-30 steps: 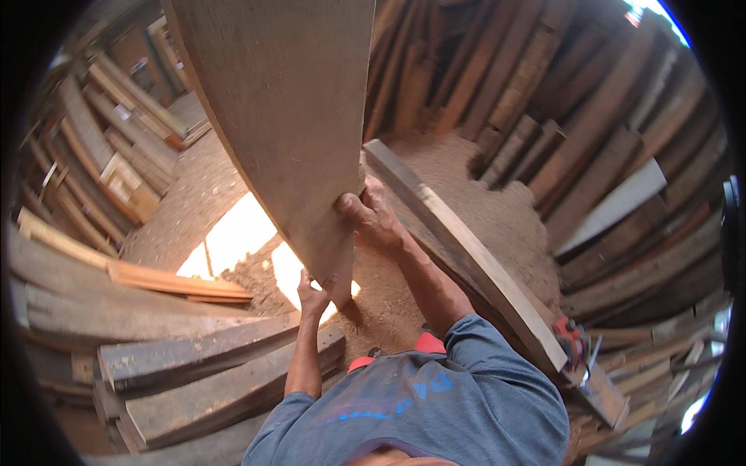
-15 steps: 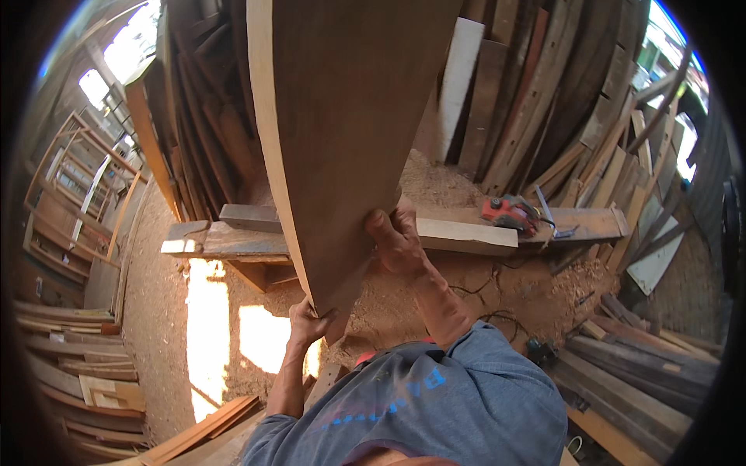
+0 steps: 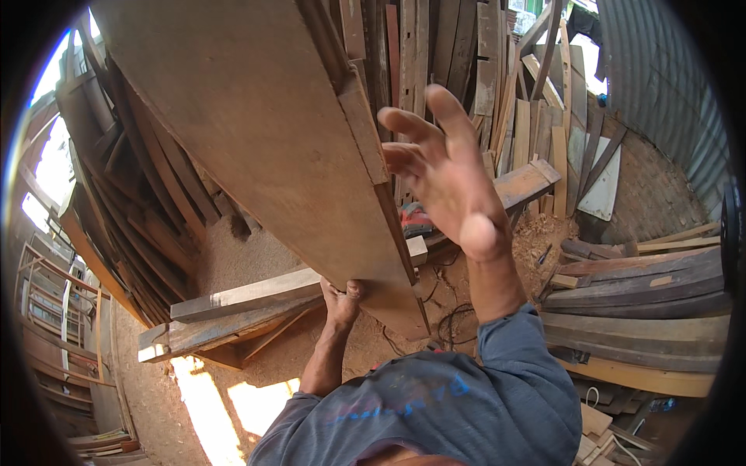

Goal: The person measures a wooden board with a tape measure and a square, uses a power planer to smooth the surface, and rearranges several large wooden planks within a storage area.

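A long, wide wooden board (image 3: 233,140) slants across the view from upper left to lower centre, with a narrower strip (image 3: 361,132) along its right edge. My left hand (image 3: 340,303) grips the board low down, its thumb against the board's face and some fingers hidden behind it. My right hand (image 3: 443,171) is raised beside the board's right edge, fingers spread and slightly blurred, holding nothing; I cannot tell whether a fingertip touches the edge. Beyond that hand a red power planer (image 3: 416,220) is partly visible on a wooden bench (image 3: 517,186).
A squared beam (image 3: 241,295) lies along the bench behind my left hand. Leaning planks (image 3: 140,179) line the left and back, and stacked boards (image 3: 637,318) lie at right by a corrugated metal wall (image 3: 653,93). Dark cables (image 3: 454,326) run over the dusty floor (image 3: 144,388).
My view has turned, and the board now slants up toward the left. My right hand has let go of it and risen, fingers spread. My left hand still holds the board.
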Action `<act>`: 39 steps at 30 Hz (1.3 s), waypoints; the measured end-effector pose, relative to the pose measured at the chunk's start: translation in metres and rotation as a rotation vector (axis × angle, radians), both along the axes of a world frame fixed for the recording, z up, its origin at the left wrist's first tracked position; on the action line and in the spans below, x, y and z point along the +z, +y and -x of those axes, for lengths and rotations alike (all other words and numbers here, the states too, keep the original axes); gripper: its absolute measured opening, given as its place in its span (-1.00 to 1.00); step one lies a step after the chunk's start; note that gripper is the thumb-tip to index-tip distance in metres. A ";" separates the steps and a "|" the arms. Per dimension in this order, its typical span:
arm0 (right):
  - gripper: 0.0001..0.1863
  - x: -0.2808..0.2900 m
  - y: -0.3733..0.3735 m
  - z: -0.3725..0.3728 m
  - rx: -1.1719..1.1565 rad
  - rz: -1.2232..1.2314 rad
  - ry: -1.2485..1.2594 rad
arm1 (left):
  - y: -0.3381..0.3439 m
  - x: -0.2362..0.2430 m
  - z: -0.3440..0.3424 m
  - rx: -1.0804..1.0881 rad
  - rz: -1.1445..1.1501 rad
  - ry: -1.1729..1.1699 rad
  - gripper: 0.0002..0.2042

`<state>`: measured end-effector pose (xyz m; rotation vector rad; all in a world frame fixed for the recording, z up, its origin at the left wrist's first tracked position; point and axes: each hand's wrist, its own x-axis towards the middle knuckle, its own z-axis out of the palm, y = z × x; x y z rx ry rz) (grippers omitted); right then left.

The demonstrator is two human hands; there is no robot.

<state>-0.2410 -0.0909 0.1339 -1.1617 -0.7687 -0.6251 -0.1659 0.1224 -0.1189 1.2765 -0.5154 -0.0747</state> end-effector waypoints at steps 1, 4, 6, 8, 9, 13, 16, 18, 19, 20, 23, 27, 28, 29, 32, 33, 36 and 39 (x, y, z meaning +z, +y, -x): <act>0.44 -0.027 -0.027 0.003 -0.159 0.139 -0.070 | -0.016 0.005 0.002 0.034 0.048 -0.024 -0.31; 0.30 -0.125 -0.074 0.055 -0.269 0.648 0.420 | -0.047 0.041 0.008 -0.039 0.197 0.112 -0.34; 0.09 -0.213 -0.074 0.082 -0.682 0.901 0.370 | -0.067 0.070 0.010 -0.124 0.299 0.369 -0.38; -0.10 -0.255 -0.068 0.096 -0.708 0.638 0.588 | -0.078 0.085 0.003 -0.300 0.392 0.378 -0.38; -0.20 -0.249 -0.064 0.092 -0.707 0.502 0.679 | -0.078 0.090 -0.007 -0.374 0.440 0.372 -0.39; -0.50 -0.202 -0.100 0.068 -0.828 0.613 0.563 | -0.085 0.111 -0.094 -0.193 0.325 -0.277 -0.18; -0.47 -0.204 -0.131 0.045 -0.928 0.629 0.528 | -0.092 0.228 -0.133 -0.554 0.631 -0.318 -0.13; -0.49 -0.209 -0.146 0.036 -1.021 0.692 0.508 | -0.093 0.244 -0.154 -0.481 0.659 -0.234 -0.15; -0.48 -0.214 -0.149 0.034 -1.051 0.709 0.513 | -0.097 0.235 -0.170 -0.398 0.688 -0.191 -0.17; -0.47 -0.219 -0.157 0.023 -1.087 0.718 0.497 | -0.106 0.232 -0.188 -0.321 0.717 -0.170 -0.19; -0.46 -0.218 -0.187 0.010 -1.212 0.821 0.545 | -0.130 0.198 -0.213 -0.814 0.827 -0.326 -0.35; -0.42 -0.226 -0.232 -0.003 -1.357 0.879 0.508 | -0.164 0.193 -0.229 -0.785 0.820 -0.381 -0.41; -0.43 -0.223 -0.245 -0.004 -1.404 0.864 0.468 | -0.180 0.195 -0.231 -0.818 0.848 -0.466 -0.44; -0.43 -0.212 -0.257 -0.009 -1.444 0.844 0.406 | -0.182 0.209 -0.237 -0.870 0.823 -0.502 -0.47; -0.46 -0.172 -0.284 -0.031 -1.471 0.897 0.391 | -0.191 0.221 -0.252 -0.811 0.820 -0.541 -0.46; -0.47 -0.167 -0.296 -0.048 -1.452 0.881 0.318 | -0.189 0.226 -0.253 -0.778 0.801 -0.566 -0.51; -0.50 -0.152 -0.340 -0.097 -1.386 0.859 0.163 | -0.195 0.231 -0.261 -0.638 0.771 -0.643 -0.51; -0.55 -0.153 -0.391 -0.143 -1.268 0.878 0.168 | -0.228 0.232 -0.265 -0.528 0.749 -0.631 -0.37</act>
